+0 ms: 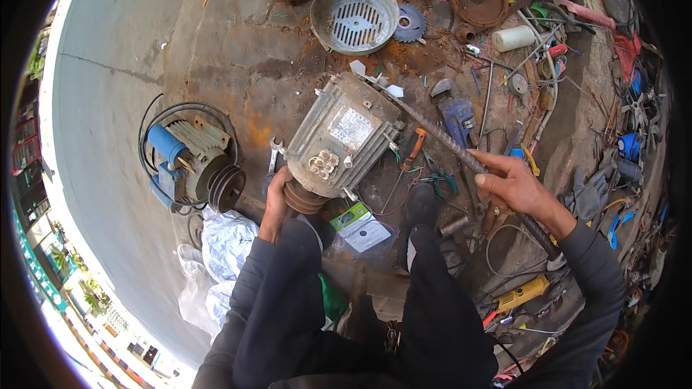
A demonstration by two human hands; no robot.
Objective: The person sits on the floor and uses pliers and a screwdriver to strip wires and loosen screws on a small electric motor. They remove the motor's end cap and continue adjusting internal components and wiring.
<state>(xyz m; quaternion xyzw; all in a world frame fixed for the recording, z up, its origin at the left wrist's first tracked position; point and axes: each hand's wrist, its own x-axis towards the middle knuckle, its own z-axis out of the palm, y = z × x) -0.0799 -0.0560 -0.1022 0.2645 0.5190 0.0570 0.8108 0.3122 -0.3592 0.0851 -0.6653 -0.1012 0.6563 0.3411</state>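
A grey electric motor (342, 137) with cooling fins and a pale nameplate lies on the ground in front of me. Its open terminal block shows several studs. At its near end is a rusty grooved pulley (304, 199), with my left hand (276, 203) closed round the left side of it. My right hand (513, 184) grips a long ribbed steel bar (448, 142), thumb on top. The bar slants from my right forearm to the motor's far end, where its tip lies by white fan blades (394, 91). Whether the tip touches the motor I cannot tell.
Left sits a second motor (194, 155) with coiled black cable. A round slotted cover (355, 16) and saw blade (409, 23) lie beyond. Right are a pipe wrench (457, 117), an orange-handled screwdriver (414, 150), a yellow power tool (522, 293) and scrap.
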